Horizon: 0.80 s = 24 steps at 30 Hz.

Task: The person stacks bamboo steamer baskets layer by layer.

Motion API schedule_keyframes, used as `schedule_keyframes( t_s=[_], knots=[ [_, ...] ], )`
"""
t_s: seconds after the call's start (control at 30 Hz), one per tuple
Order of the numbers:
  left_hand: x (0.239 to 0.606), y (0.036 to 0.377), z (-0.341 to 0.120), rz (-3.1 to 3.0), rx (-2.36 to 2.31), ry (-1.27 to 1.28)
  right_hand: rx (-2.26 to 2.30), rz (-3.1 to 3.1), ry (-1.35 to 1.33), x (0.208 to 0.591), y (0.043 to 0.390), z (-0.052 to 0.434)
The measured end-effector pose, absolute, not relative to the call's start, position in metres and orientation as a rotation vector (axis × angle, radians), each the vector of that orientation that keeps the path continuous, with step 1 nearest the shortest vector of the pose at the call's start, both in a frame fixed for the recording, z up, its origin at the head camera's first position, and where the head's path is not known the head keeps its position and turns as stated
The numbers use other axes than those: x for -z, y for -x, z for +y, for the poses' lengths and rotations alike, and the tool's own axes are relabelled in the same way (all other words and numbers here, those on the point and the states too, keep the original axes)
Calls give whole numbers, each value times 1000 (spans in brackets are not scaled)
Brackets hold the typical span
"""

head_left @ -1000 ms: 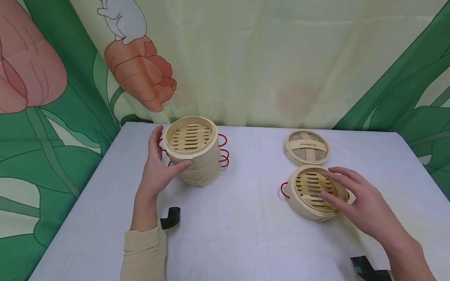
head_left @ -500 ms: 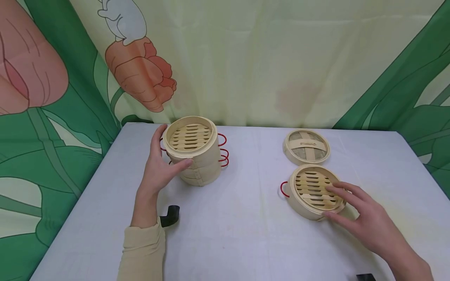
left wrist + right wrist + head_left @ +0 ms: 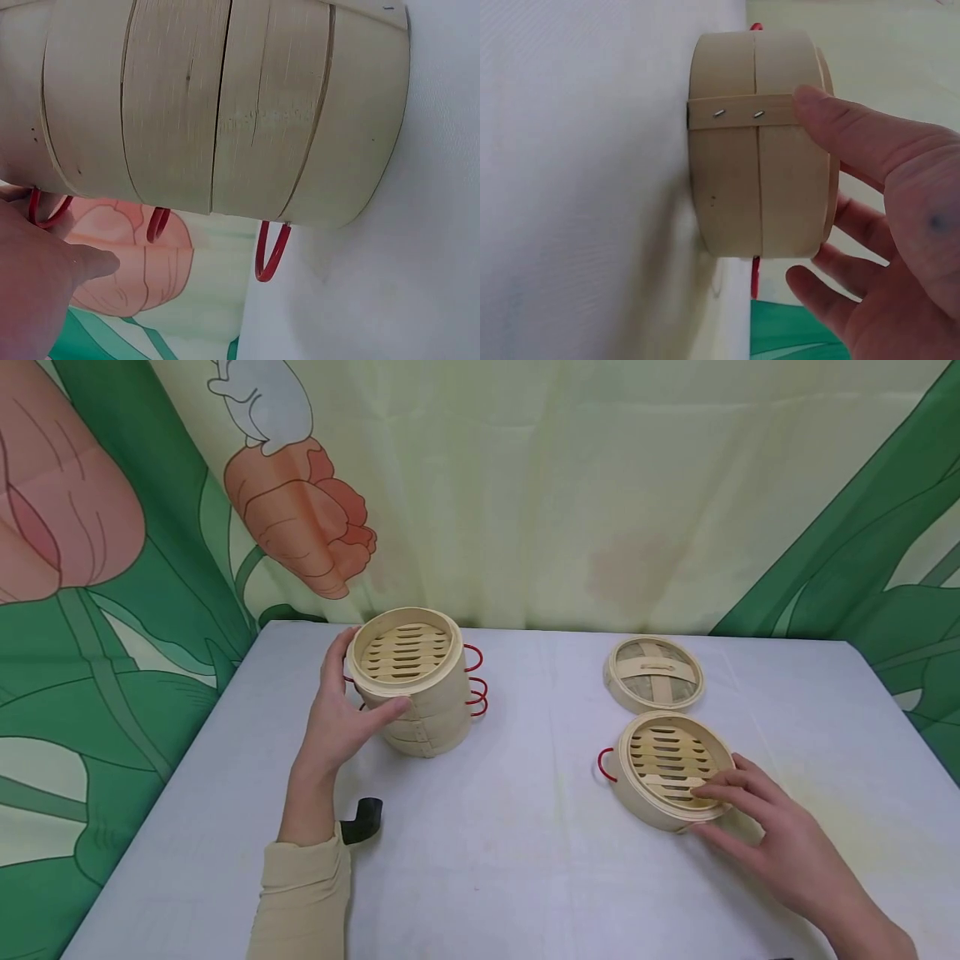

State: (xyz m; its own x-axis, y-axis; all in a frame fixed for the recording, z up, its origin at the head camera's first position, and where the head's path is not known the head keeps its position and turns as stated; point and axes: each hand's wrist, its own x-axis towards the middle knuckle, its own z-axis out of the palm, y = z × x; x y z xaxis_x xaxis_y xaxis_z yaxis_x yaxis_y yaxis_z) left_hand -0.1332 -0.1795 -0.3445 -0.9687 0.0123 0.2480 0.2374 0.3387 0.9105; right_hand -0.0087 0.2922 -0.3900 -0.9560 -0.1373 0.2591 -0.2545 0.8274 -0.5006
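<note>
On the counter [image 3: 487,860], a bamboo steamer stack [image 3: 433,720] is held by the left hand [image 3: 333,727], apparently for steadiness. Well to the stack's right, beside a lid [image 3: 655,675], a loose basket [image 3: 651,789] is pinched at its edge by the right hand [image 3: 780,835], seemingly for a sure hold.

Left hand [image 3: 332,731] is spread, thumb [image 3: 387,712] extended; right hand [image 3: 787,847] has loosely bent fingers [image 3: 738,797].

Soft light, right wrist view seemingly hazy.
</note>
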Motion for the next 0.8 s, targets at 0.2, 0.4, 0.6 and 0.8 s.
schedule_keyframes(
  t_s=[0.2,0.4,0.6,0.8],
  knots=[
    [344,133,-179,-2440,1683,171,-825,-2730,-328,393,8,294],
    [344,133,-179,-2457,1690,137,-819,-2714,-305,394,8,293],
    [344,133,-179,-2462,1698,132,-838,-2676,-315,393,7,291],
    [344,133,-179,-2461,1707,134,-845,-2616,-356,389,9,283]
  ],
)
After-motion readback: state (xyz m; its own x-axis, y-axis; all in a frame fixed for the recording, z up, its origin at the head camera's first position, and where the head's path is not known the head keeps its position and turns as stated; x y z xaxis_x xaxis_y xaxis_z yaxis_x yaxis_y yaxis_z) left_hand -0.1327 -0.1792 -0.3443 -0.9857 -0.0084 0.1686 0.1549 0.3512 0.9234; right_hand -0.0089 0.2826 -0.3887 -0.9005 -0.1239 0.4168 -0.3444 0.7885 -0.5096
